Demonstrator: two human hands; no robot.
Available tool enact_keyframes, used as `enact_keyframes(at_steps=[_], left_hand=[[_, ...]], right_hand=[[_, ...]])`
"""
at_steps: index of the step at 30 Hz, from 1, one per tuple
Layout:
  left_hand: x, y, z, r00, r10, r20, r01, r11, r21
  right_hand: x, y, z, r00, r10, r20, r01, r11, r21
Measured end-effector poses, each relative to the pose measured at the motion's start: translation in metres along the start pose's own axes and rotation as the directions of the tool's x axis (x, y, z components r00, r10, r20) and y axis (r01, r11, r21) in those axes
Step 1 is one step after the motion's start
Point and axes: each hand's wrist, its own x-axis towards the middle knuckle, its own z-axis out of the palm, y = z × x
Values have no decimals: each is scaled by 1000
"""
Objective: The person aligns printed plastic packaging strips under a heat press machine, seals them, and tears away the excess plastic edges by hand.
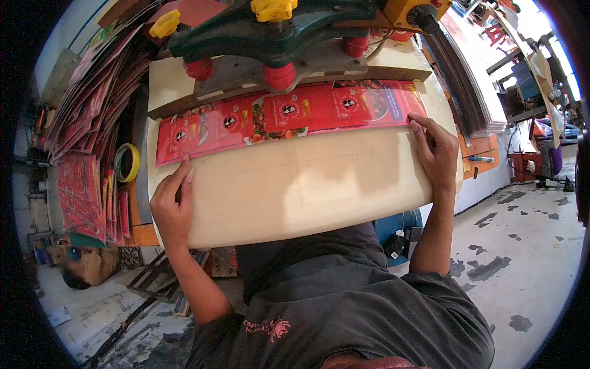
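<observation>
A long red printed sheet (313, 111) lies across the cream board (295, 190), its far edge along the metal bar (233, 88) of a dark green machine (246, 34). At the sheet's near left corner is my left hand (172, 206), thumb and forefinger brought together at the edge. My right hand (437, 150) touches the near right corner, with the fingertips on the sheet's edge and the other fingers curled. Part of the sheet's far edge is hidden beneath the machine.
Stacked red printed sheets (92, 111) and a yellow tape roll (127, 163) are on the left. Another tall stack (470, 80) stands at the right, near a blue marker (481, 158). A person (92, 265) is low at the far left.
</observation>
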Motion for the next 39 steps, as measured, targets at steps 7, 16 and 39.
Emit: enact_keyframes(at_steps=[7, 16, 39], left_hand=[[0, -2, 1, 999, 29, -17, -29, 1000, 1], [1, -2, 1, 1000, 17, -4, -17, 1000, -7], [3, 0, 2, 1000, 5, 7, -5, 999, -38]], right_hand=[[0, 0, -1, 1000, 9, 11, -9, 1000, -2], [0, 1, -1, 1000, 8, 15, -7, 1000, -17], [3, 0, -2, 998, 42, 47, -41, 999, -10]])
